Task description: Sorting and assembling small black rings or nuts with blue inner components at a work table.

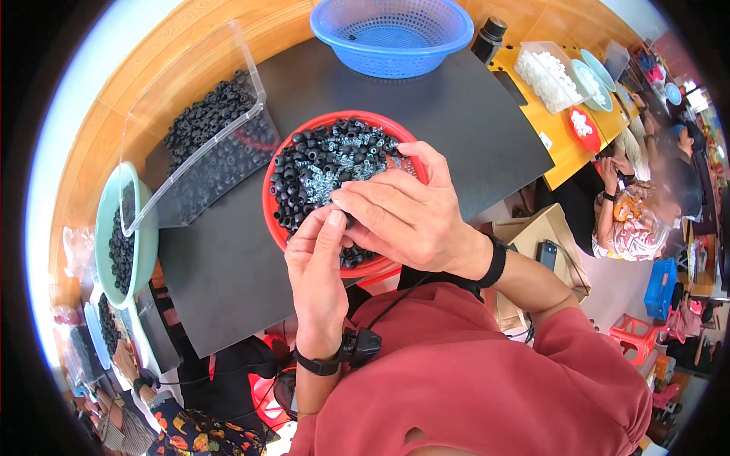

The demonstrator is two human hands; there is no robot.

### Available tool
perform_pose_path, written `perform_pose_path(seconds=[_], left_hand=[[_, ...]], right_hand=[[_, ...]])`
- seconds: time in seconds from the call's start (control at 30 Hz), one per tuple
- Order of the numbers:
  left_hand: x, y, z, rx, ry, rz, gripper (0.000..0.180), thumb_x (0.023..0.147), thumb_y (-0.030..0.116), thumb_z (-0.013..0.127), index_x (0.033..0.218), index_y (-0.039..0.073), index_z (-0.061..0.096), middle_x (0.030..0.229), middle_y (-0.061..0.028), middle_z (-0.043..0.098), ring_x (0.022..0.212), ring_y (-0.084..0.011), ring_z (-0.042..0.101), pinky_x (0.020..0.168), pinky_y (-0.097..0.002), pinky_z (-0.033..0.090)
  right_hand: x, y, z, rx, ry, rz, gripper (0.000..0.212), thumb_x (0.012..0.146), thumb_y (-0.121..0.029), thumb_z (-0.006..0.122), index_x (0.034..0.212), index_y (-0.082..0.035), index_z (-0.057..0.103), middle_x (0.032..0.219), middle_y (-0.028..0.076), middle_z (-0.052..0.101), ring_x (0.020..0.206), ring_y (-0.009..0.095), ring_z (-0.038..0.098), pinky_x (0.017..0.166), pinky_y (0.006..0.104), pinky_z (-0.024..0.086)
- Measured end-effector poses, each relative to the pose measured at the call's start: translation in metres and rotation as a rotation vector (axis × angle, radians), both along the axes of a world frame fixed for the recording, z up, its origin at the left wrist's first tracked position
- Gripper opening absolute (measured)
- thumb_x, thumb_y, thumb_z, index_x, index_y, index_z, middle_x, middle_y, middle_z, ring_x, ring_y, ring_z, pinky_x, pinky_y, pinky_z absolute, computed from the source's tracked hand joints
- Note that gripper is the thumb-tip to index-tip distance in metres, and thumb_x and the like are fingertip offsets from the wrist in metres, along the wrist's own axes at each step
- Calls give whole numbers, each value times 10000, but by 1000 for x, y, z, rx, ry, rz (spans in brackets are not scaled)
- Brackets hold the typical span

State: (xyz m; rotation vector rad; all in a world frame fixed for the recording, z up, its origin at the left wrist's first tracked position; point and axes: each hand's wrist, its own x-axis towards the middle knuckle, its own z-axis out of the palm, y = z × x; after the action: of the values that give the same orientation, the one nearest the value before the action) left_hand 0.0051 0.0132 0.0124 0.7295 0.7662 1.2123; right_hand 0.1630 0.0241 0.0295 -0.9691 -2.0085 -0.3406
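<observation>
Over a red basin (268, 199), my left hand (318, 262) and my right hand (414, 213) meet with fingertips pinched together. A small black plastic piece (350, 221) shows between them, mostly covered by the fingers. Both hands are closed at the tips. In the basin lie many small black barrel-shaped plastic parts (293, 186), each with a hole. Among them is a loose heap of small metal springs (323, 178). My right hand covers the basin's right side.
On the dark tabletop (220, 281), a clear bin (258, 99) of black parts stands left, beside a green basin (106, 228). A blue basket (391, 57) and a black flask (489, 38) are at the back. People sit right and lower left; an open carton (559, 228) is right.
</observation>
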Motion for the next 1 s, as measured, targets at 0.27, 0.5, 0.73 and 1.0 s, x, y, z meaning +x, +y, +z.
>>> perform_pose_path(seconds=[0.27,0.5,0.73,1.0], left_hand=[[-1,-4,-3,64,10,23,234,985,163,548,1108,-22,622,1016,-45,664,893,-100,620,843,-282,477],[-8,-8,-3,31,39,-36,247,987,152,542,1124,-40,612,1051,-73,655,934,-128,622,882,-288,474],[0,-11,4,-30,-31,-26,210,955,111,594,1108,-24,643,960,-38,675,852,-76,605,810,-225,464],[4,-8,-1,-5,81,-26,213,955,131,598,1106,-12,641,911,-9,648,823,-72,574,746,-231,447]], right_hand=[[-7,6,-1,-102,29,38,431,715,-287,773,1064,-60,661,983,28,657,783,164,612,950,475,396],[1,8,1,-81,-35,74,397,711,-290,769,996,-42,648,899,41,645,739,180,597,939,479,412],[3,9,-4,-79,-37,169,387,704,-257,784,967,-13,638,894,62,643,736,199,602,942,499,444],[10,18,-13,-72,-35,238,351,707,-217,773,953,-9,635,851,67,645,715,203,603,983,515,447]])
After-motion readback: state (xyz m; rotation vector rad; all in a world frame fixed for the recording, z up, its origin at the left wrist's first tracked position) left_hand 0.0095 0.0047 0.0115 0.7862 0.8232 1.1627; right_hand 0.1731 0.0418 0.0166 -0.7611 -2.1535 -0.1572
